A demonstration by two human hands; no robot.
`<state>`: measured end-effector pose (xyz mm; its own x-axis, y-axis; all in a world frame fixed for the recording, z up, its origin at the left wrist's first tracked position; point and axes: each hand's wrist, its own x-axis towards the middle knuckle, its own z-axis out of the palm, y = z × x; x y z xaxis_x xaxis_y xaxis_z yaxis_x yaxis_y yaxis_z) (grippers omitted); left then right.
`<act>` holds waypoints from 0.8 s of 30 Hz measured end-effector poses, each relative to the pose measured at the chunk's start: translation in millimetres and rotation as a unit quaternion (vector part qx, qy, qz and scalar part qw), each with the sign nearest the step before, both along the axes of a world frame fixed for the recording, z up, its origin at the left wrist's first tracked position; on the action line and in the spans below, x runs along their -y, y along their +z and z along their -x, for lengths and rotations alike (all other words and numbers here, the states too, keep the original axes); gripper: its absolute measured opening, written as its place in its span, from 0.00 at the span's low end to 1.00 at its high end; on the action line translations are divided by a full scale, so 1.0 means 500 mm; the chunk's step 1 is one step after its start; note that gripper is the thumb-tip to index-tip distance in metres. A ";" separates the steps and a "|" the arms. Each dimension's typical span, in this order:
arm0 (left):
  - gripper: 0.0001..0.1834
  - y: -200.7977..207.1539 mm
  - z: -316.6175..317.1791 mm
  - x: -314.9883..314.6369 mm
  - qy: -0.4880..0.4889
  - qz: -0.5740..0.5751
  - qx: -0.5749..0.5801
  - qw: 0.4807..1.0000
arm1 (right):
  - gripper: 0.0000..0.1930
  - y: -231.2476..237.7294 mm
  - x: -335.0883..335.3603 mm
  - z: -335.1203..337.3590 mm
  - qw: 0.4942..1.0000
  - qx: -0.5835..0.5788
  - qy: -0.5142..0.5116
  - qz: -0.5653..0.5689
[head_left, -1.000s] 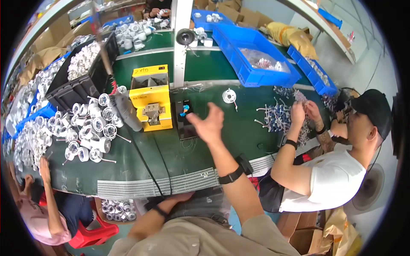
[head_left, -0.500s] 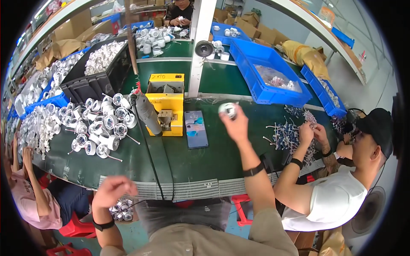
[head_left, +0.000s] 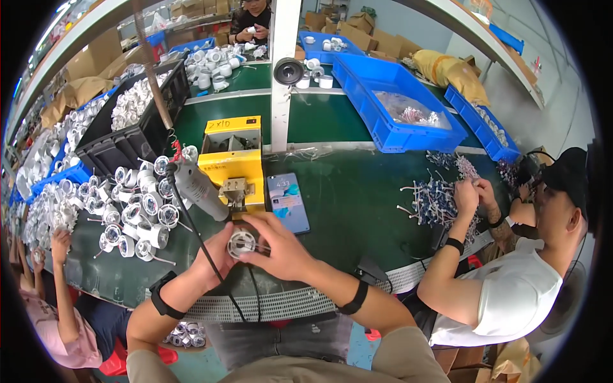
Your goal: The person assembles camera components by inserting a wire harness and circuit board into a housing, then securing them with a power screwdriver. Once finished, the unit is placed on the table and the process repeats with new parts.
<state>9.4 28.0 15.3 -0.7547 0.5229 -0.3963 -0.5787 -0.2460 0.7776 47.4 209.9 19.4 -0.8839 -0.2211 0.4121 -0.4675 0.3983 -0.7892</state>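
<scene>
White housing: near the yellow machine; we judged it light, stiff, best rim-held.
Left hand, right hand: together pinched it.

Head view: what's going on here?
The left hand and right hand hold a round white part between them, just in front of the yellow device. A lit phone lies on the green table to its right; a pile of white fittings sits to the left. Further right, a co-worker's hands are by wired parts.
</scene>
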 end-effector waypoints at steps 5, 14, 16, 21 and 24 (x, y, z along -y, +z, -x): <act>0.21 0.004 0.004 -0.003 -0.009 -0.055 -0.029 0.998 | 0.25 0.007 -0.031 0.005 0.998 0.040 -0.047 -0.012; 0.18 -0.032 0.004 0.010 -0.008 -0.049 -0.036 0.998 | 0.27 0.007 -0.074 0.044 0.972 0.135 -0.191 -0.006; 0.17 -0.019 0.007 0.009 -0.006 -0.073 -0.016 0.997 | 0.23 0.009 -0.058 0.037 0.990 0.106 -0.085 0.024; 0.25 -0.020 0.004 0.007 0.038 -0.058 -0.028 0.997 | 0.18 0.008 -0.046 0.014 0.991 0.100 -0.072 0.057; 0.28 -0.018 -0.002 0.001 0.067 -0.028 -0.023 0.997 | 0.15 0.008 -0.024 0.003 0.991 0.128 -0.010 0.046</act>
